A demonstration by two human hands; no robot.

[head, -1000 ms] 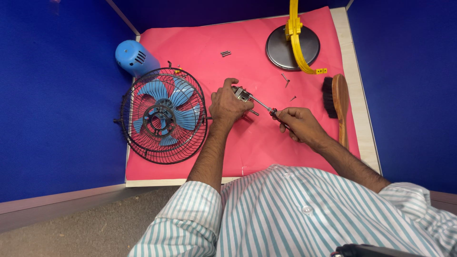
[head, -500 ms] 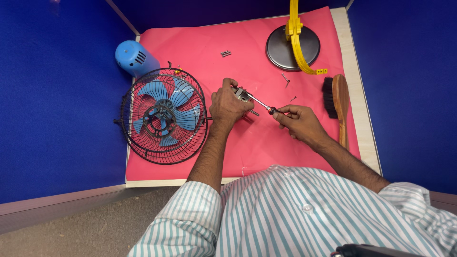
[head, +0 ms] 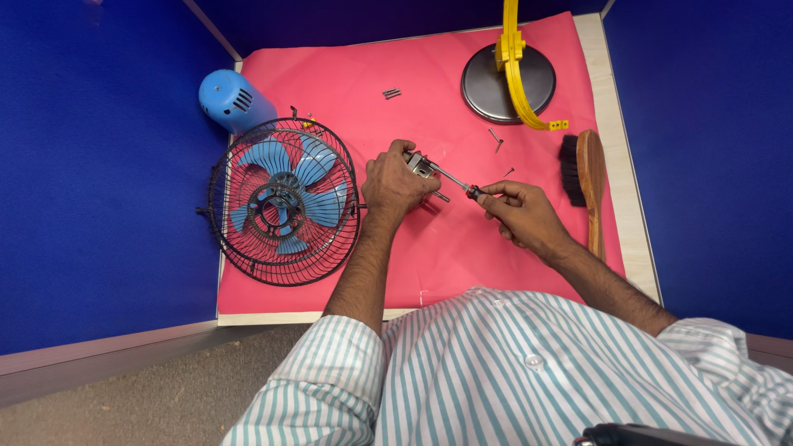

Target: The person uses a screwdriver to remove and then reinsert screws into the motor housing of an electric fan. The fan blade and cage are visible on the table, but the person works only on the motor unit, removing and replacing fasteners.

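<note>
Head view: right hand (head: pixel 519 216) fingers clamp screwdriver (head: pixel 453 178) pointing up-left into metal part (head: pixel 420 165) gripped by left hand (head: pixel 395 182).

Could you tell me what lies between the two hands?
In the head view, only the screwdriver's thin metal shaft spans the gap over bare pink mat.

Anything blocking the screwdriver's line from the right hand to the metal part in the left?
Nothing visible. The screwdriver runs from the right hand straight to the small metal part held by the left hand; only bare pink mat beneath.
</note>
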